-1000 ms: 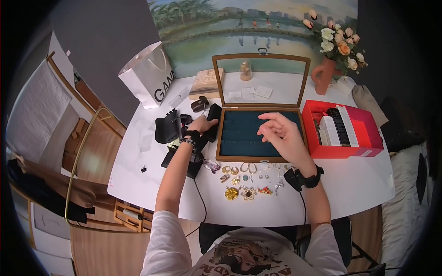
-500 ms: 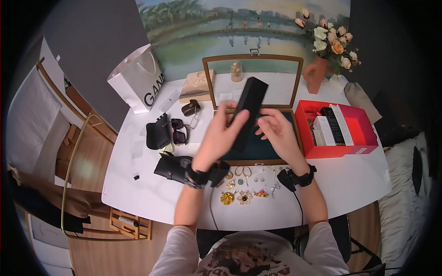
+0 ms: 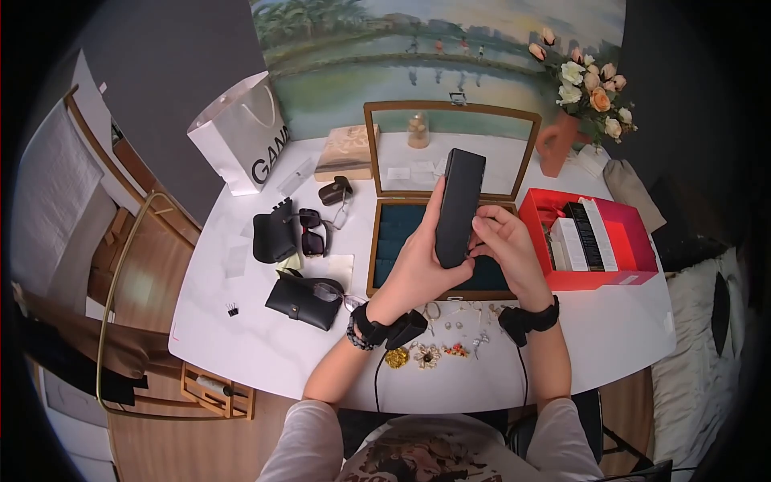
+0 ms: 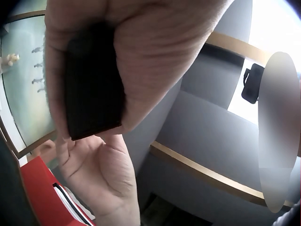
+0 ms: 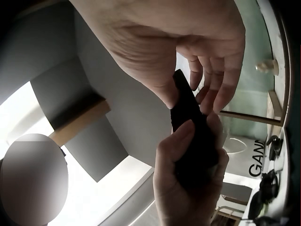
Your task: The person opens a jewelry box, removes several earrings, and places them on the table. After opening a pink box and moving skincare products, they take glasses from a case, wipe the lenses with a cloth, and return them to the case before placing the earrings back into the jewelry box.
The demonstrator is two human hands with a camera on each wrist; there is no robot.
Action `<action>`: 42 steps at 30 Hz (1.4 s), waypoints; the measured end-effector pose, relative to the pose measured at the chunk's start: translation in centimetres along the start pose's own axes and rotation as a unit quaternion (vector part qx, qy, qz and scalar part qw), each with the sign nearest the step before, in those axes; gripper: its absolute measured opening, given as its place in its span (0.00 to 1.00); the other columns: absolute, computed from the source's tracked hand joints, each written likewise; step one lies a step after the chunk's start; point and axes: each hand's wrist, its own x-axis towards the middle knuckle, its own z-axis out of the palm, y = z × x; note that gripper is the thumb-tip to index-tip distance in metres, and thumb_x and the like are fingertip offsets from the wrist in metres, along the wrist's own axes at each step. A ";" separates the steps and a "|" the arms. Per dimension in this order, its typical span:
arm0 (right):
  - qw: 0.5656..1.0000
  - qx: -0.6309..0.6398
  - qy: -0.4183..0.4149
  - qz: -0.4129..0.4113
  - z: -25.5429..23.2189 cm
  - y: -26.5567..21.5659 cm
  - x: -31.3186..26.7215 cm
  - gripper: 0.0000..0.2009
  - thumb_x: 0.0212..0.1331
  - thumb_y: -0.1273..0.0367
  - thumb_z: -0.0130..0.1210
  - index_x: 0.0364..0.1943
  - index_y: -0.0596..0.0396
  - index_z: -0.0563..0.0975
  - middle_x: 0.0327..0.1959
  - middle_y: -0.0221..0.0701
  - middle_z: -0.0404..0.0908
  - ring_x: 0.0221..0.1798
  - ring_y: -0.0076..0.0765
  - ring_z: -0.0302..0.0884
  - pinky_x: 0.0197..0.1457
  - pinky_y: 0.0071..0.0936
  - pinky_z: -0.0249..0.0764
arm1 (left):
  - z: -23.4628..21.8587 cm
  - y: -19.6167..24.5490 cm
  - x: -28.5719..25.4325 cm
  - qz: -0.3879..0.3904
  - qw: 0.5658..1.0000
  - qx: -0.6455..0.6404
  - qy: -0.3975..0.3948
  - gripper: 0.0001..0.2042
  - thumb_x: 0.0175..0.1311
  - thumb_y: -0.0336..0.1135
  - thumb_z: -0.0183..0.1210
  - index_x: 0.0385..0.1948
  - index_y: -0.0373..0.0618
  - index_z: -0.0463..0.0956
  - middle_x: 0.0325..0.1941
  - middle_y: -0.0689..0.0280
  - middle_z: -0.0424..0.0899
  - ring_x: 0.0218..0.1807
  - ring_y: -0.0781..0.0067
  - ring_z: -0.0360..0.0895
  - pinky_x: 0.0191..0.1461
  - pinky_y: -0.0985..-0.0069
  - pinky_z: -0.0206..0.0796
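Black and long, the case [image 3: 460,210] is held up over the wooden box [image 3: 373,257], tilted with its far end in front of the raised glass lid [image 3: 371,146]. The left hand [image 3: 418,267] grips it, thumb along one side near the lower end and fingers along the other. The right hand [image 3: 511,247] is at the case's right edge, thumb and fingers bent towards it; whether they pinch it, I cannot tell. Under the case, the box's dark teal lining shows between the arms. On the white counter [image 3: 217,321], the red box [image 3: 580,279] is to the right, with white and black packets [image 3: 572,241] upright in it. To the left are sunglasses [image 3: 313,243] beside a black pouch [image 3: 275,233], and nearer the person a wallet [image 3: 299,305] with thin-rimmed glasses [image 3: 325,292] resting at its upper edge. A gold brooch [image 3: 397,357] and a flower brooch [image 3: 426,355] lie in front of the wooden box, partly ringed by other small jewellery. A paper bag [image 3: 238,136] stands at the back left, a vase [image 3: 556,145] of roses at the back right.
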 end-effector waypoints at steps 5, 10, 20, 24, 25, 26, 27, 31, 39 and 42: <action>0.998 0.036 0.003 -0.044 1.1 -0.2 -0.5 0.18 0.70 0.69 0.63 0.59 0.61 0.75 0.50 0.33 0.87 0.48 0.21 0.85 0.51 0.21 0.80 | -0.2 0.2 -0.2 -0.011 0.999 0.042 -0.021 0.64 0.48 0.27 0.77 0.83 0.46 0.34 0.74 0.55 0.70 0.68 0.68 0.73 0.70 0.73 0.66; 0.993 0.061 0.058 -0.083 2.1 -1.0 -1.3 0.18 0.71 0.71 0.62 0.61 0.62 0.75 0.52 0.35 0.87 0.52 0.22 0.84 0.56 0.22 0.79 | 0.2 -0.3 -0.5 0.022 0.996 -0.042 -0.075 0.72 0.42 0.30 0.84 0.82 0.40 0.26 0.81 0.49 0.58 0.78 0.65 0.61 0.77 0.69 0.57; 0.988 0.039 0.094 -0.120 1.4 -0.4 -1.3 0.23 0.84 0.57 0.39 0.61 0.62 0.78 0.40 0.27 0.84 0.40 0.17 0.80 0.41 0.17 0.73 | 0.4 -1.6 -0.2 0.059 0.995 0.037 -0.070 0.59 0.59 0.29 0.73 0.82 0.43 0.29 0.82 0.49 0.56 0.75 0.62 0.67 0.73 0.68 0.66; 0.976 -0.152 0.046 -0.148 1.6 -0.5 -1.9 0.16 0.77 0.67 0.53 0.62 0.62 0.80 0.25 0.19 0.71 0.30 0.11 0.69 0.35 0.13 0.65 | -0.2 -3.1 -0.1 -0.086 0.981 -0.171 0.023 0.33 0.83 0.60 0.40 0.75 0.40 0.61 0.70 0.59 0.76 0.66 0.67 0.77 0.60 0.68 0.79; 0.971 -0.154 0.055 -0.175 2.3 0.0 -1.7 0.17 0.73 0.70 0.58 0.62 0.61 0.80 0.26 0.19 0.72 0.29 0.10 0.67 0.35 0.13 0.65 | -0.2 -3.1 0.0 -0.104 0.965 -0.228 0.073 0.34 0.83 0.62 0.37 0.73 0.40 0.64 0.68 0.59 0.78 0.65 0.67 0.78 0.63 0.69 0.76; 0.965 -0.157 0.064 -0.202 2.6 0.4 -1.5 0.18 0.69 0.73 0.63 0.62 0.61 0.80 0.26 0.18 0.72 0.29 0.09 0.66 0.34 0.12 0.64 | -0.1 -3.0 0.2 -0.122 0.943 -0.284 0.121 0.35 0.82 0.64 0.35 0.70 0.39 0.67 0.66 0.59 0.80 0.64 0.67 0.79 0.66 0.69 0.74; 0.964 -0.159 0.067 -0.203 3.0 0.4 -1.6 0.18 0.69 0.73 0.63 0.62 0.61 0.80 0.26 0.18 0.72 0.29 0.09 0.66 0.34 0.12 0.64 | 0.0 -2.8 0.0 -0.115 0.927 -0.333 0.130 0.35 0.82 0.63 0.37 0.70 0.38 0.67 0.68 0.58 0.79 0.65 0.68 0.79 0.72 0.70 0.68; 0.946 -0.192 0.086 -0.246 3.0 0.5 -1.8 0.19 0.65 0.75 0.67 0.60 0.61 0.81 0.26 0.18 0.73 0.28 0.07 0.66 0.33 0.12 0.64 | 0.2 -3.8 -0.3 -0.078 0.947 -0.276 0.141 0.35 0.82 0.63 0.37 0.70 0.39 0.67 0.68 0.58 0.78 0.64 0.68 0.79 0.70 0.69 0.69; 0.963 -0.136 0.132 -0.193 2.1 0.8 -1.3 0.11 0.64 0.70 0.69 0.46 0.62 0.84 0.22 0.18 0.77 0.23 0.09 0.67 0.28 0.14 0.61 | 1.7 -0.2 -0.9 0.101 0.990 -0.029 0.096 0.26 0.85 0.43 0.39 0.76 0.34 0.59 0.77 0.50 0.67 0.77 0.56 0.66 0.78 0.66 0.55; 0.939 -0.289 0.143 -0.119 1.1 1.4 -1.2 0.12 0.62 0.67 0.70 0.42 0.62 0.85 0.20 0.20 0.79 0.22 0.10 0.69 0.28 0.17 0.63 | 1.4 -0.1 -0.5 0.192 0.979 0.051 0.033 0.29 0.78 0.28 0.46 0.79 0.39 0.54 0.82 0.48 0.61 0.82 0.45 0.58 0.82 0.62 0.50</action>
